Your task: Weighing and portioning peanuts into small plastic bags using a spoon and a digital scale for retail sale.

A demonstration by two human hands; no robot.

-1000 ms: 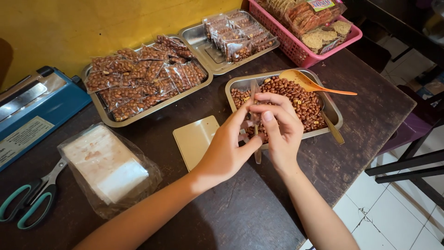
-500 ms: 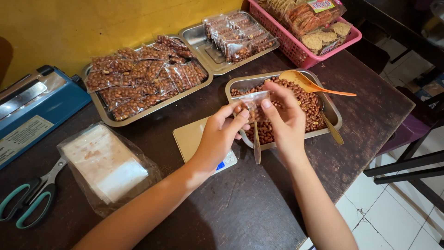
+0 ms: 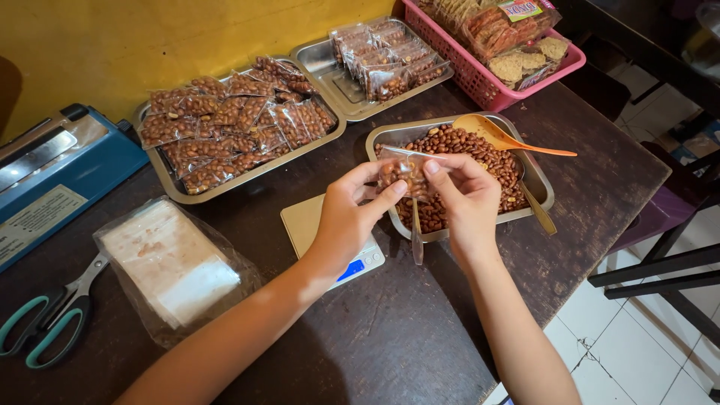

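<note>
Both hands, left hand (image 3: 346, 217) and right hand (image 3: 463, 201), pinch a small clear bag of peanuts (image 3: 403, 174) over the near edge of the peanut tray (image 3: 541, 189), above the scale (image 3: 311, 221). Bare dark surface (image 3: 405, 337) lies open in front; its right edge drops to a tiled floor (image 3: 637, 360). A yellow wall (image 3: 112, 45) backs it.

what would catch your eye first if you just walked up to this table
Both hands, left hand and right hand, meet mid-table, pinching a small clear bag of peanuts above a metal tray of loose peanuts with an orange spoon in it. Behind to the left, a long tray of filled peanut packets sits against the yellow wall, and a blue heat sealer stands at far left.
</note>
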